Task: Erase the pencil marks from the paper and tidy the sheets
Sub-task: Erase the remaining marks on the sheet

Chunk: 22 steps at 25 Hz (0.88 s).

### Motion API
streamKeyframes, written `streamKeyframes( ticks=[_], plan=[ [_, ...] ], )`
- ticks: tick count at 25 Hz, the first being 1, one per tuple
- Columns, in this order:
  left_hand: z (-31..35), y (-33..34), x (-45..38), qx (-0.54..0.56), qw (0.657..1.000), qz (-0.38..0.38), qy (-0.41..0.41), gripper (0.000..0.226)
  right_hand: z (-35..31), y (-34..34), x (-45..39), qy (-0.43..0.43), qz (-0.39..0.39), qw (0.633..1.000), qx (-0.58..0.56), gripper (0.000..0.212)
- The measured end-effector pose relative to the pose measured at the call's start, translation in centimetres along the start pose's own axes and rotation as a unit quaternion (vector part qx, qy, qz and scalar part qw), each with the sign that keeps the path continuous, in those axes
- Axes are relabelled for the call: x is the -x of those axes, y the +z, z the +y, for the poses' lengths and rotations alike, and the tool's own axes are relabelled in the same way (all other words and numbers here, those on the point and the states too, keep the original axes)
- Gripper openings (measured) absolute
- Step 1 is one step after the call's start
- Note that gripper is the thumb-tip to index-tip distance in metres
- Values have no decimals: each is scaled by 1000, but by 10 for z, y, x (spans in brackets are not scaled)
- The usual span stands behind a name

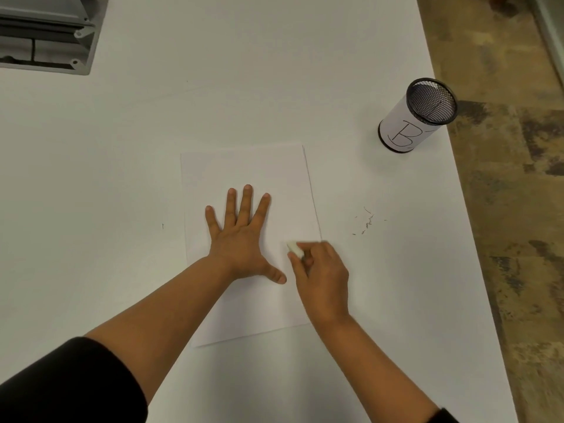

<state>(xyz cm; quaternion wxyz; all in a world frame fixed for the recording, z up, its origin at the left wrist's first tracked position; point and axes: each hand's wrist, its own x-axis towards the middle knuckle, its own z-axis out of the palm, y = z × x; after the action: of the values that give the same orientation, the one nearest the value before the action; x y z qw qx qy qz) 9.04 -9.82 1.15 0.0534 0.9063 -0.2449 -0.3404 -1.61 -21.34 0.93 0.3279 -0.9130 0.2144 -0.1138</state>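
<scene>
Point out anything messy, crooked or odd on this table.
A scatter of eraser crumbs lies on the table, right of the paper and apart from it. The paper sits slightly turned against the table's near edge. The mesh cup marked B stands upright. Nothing looks damaged.

a black mesh cylindrical cup point(417, 116), wrapped in white paper marked "b", stood on the white table point(213, 87) near its right edge. a grey metal machine base point(45, 35) sat at the far left corner. mottled brown flooring point(512, 178) lay beyond.
</scene>
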Motion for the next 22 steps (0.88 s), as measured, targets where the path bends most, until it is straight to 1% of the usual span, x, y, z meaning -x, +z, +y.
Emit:
streamKeyframes(
  ticks=[1, 4, 6, 10, 11, 14, 16, 20, 22],
  plan=[
    [0, 0, 0, -3, 1000, 0, -1, 145, 2, -1, 2, -7, -6, 1000, 0, 14],
    [0, -1, -1, -4, 1000, -4, -3, 146, -4, 8, -45, -2, 8, 1000, -9, 11],
    [1, -2, 0, -1, 1000, -6, -6, 146, -9, 13, -59, 9, 4, 1000, -17, 10],
    [1, -1, 0, -4, 1000, -2, -5, 145, 2, -2, 3, 19, -8, 1000, -21, 12],
    [1, -1, 0, -5, 1000, -3, -4, 145, 2, -3, 3, 15, -9, 1000, -24, 12],
    [1, -1, 0, -3, 1000, -7, -3, 147, -10, 10, -53, 22, -10, 999, -21, 11],
    [2, -2, 0, -2, 1000, -7, -6, 147, -14, 15, -69, 32, -28, 999, -30, 12],
    [1, 0, 0, -7, 1000, -1, -3, 146, -3, -4, 3, 35, -24, 999, -33, 10],
    [1, 0, -1, -9, 1000, -2, -2, 146, -2, -1, -6, 31, -21, 998, -43, 10]
  ],
)
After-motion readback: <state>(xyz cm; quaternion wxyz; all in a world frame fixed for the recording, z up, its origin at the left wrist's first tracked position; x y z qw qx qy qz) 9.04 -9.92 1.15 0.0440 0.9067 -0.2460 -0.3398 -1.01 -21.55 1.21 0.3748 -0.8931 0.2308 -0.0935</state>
